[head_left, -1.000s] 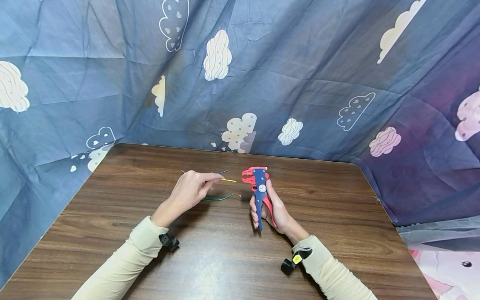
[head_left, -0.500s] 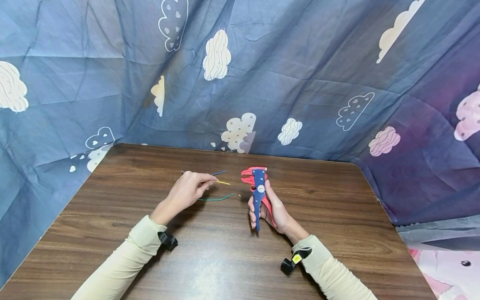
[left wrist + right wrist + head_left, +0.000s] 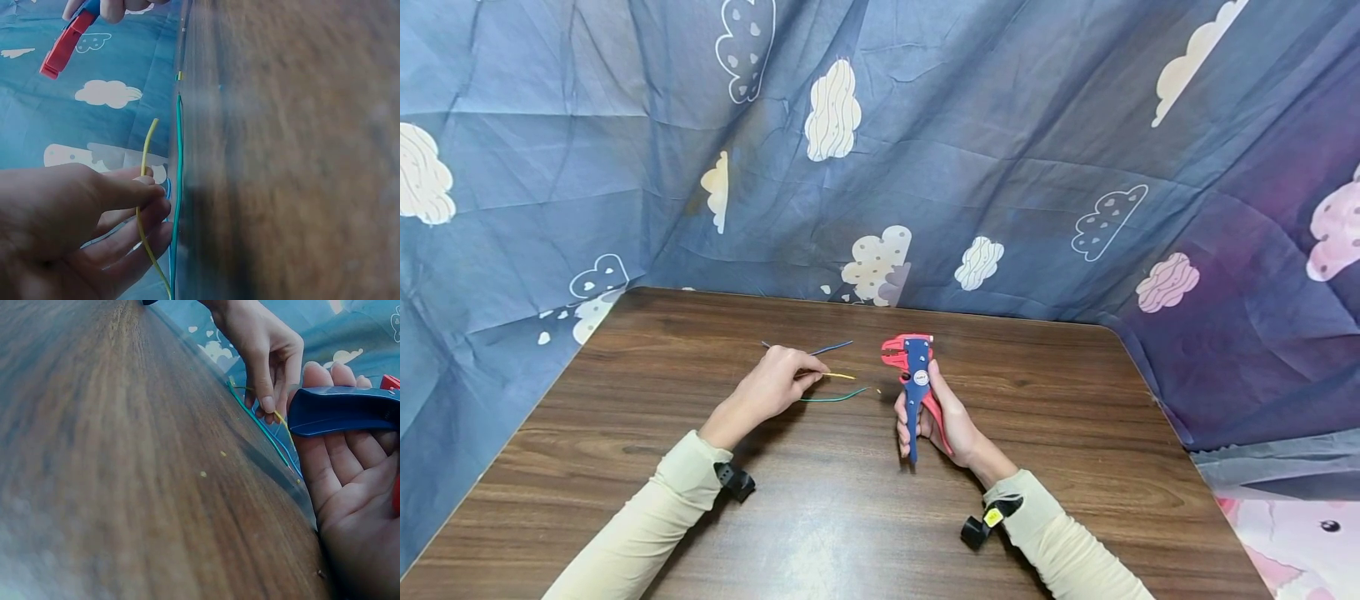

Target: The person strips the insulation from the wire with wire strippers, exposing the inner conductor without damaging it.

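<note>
My left hand (image 3: 769, 387) pinches a thin yellow wire (image 3: 147, 150) between thumb and fingers, its short free end pointing right toward the tool. A wire stripper (image 3: 917, 360) with a blue body and red jaws is held upright in my right hand (image 3: 953, 417). One of its handles (image 3: 344, 411) lies across the fingers, and the other is at the palm. Between the yellow wire and the tool's head there is a gap. A green wire (image 3: 835, 400) lies on the table just in front of the left hand. Behind that hand lies a blue wire (image 3: 833, 347), partly hidden by it.
Small yellow bits (image 3: 879, 391) lie on the brown wooden table (image 3: 865, 517) near the green wire's end. More specks (image 3: 203, 474) show in the right wrist view. A cloud-patterned blue cloth (image 3: 760, 183) hangs behind the table's far edge.
The left hand has drawn the yellow wire left and a little nearer the body, away from the stripper. The right hand and stripper have shifted only slightly left.
</note>
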`<state>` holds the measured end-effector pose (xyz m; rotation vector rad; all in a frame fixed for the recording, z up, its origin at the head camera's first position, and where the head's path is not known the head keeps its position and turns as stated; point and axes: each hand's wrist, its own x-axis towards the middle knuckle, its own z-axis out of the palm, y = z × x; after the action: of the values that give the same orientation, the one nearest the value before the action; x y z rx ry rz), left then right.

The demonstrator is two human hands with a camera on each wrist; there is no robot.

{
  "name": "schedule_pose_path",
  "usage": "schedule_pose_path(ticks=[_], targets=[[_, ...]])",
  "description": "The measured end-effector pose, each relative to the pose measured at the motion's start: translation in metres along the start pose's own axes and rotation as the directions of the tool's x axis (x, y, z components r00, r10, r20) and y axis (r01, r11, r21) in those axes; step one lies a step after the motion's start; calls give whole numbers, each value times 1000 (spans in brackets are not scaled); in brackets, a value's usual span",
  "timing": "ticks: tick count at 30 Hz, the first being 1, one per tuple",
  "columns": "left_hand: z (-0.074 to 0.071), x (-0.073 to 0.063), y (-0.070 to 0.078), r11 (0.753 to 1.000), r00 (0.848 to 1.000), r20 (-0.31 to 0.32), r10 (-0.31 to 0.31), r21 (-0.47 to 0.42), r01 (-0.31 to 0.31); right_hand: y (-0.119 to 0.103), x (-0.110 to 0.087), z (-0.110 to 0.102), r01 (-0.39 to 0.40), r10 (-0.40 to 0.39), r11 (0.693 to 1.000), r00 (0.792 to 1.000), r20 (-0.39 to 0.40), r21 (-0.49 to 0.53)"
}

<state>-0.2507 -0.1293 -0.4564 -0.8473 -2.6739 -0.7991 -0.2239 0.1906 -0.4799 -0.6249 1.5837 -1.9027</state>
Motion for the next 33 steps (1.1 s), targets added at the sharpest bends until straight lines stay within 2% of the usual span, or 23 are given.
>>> schedule_pose_path(ticks=[12, 17, 21, 28, 33], targets=[[2, -1, -7, 996, 999, -27, 35, -79, -37, 0, 0, 0, 7, -7, 1000, 1000, 27, 12], [0, -1, -6, 994, 1000, -10, -9, -110, 7, 0, 1, -1, 18, -19, 1000, 999, 48, 8], [-1, -1, -4, 994, 999, 2, -52, -101, 52, 0, 1, -2, 30, -30, 1000, 998, 59, -2], [-3, 0, -7, 993, 997, 4, -82, -86, 82, 1, 2, -4, 26, -26, 1000, 998, 55, -2], [-9, -1, -10, 986, 993, 11, -120, -111, 120, 2, 3, -3, 16, -17, 1000, 998, 67, 3]])
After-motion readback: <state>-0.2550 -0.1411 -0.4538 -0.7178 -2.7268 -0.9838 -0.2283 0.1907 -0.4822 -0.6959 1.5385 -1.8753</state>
